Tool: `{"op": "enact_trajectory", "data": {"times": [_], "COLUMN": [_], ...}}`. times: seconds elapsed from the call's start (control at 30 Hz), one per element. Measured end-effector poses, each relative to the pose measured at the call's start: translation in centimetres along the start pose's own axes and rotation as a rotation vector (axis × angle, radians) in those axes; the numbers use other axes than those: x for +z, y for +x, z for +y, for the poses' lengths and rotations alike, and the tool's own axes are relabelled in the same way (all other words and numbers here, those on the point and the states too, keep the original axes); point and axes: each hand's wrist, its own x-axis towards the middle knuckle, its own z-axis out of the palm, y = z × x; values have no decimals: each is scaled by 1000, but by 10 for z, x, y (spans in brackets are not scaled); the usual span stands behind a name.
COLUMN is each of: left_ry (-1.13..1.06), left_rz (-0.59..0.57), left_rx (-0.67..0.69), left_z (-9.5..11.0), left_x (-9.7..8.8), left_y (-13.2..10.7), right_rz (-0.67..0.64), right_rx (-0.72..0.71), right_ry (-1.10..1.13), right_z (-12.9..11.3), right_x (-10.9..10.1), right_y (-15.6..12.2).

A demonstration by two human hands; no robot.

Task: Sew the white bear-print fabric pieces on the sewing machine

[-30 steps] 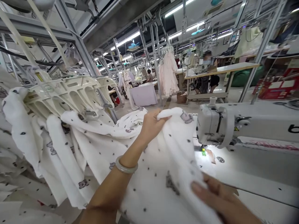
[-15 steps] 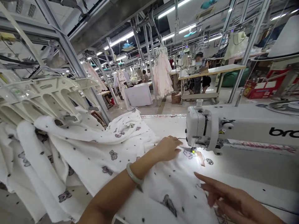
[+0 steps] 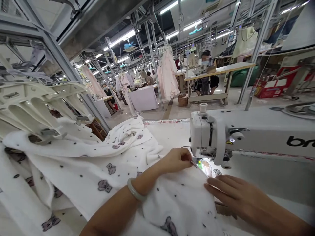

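Note:
A white fleecy cloth (image 3: 182, 200) with grey bear prints and dark dots is draped across the sewing machine table. Its far edge is pinched in my left hand (image 3: 176, 160), just left of the machine's needle area. Lower along that same edge, my right hand (image 3: 231, 190) grips the cloth between thumb and fingers. The edge runs fairly straight between both hands. A white sewing machine (image 3: 206, 132) stands right behind it, its lamp lighting the needle plate. A pale bangle (image 3: 135, 190) circles my left wrist.
Cream plastic hanger clamps (image 3: 31, 105) hold more of the printed cloth at left, beside a metal post (image 3: 64, 68). Farther back, pink garments (image 3: 167, 73) hang on a rack, and a person (image 3: 206, 68) sits at another worktable (image 3: 221, 70). Red boxes (image 3: 269, 87) stand at right.
My right hand has moved from hovering with fingers apart to gripping the cloth edge. My left fingers have closed on the edge, which is drawn away from the needle. The view has shifted slightly.

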Motion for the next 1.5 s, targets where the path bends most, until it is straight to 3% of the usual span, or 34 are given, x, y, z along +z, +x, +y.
{"op": "enact_trajectory", "data": {"times": [0.1, 0.23, 0.37, 0.57, 0.93, 1.23, 1.5], "left_ry": [-40, -21, -27, -80, 200, 201, 252], "left_rz": [-33, 10, 9, -7, -9, 8, 147], "left_rx": [-15, -60, -71, -143, -229, -237, -83], "left_z": [6, 11, 10, 10, 19, 18, 15], "left_x": [7, 17, 18, 19, 26, 29, 39], "left_y": [7, 12, -1, -24, -13, -13, -21], "right_rz": [3, -15, 17, 31, 44, -9, -112], "right_rx": [56, 131, 146, 91, 152, 97, 176], "right_ry": [47, 112, 204, 147, 157, 34, 104], "right_z": [5, 4, -11, -30, -17, 3, 2], "right_x": [-4, 1, -2, -7, -11, -7, 5], "right_y": [-2, 3, 15, 20, 14, 14, 2]}}
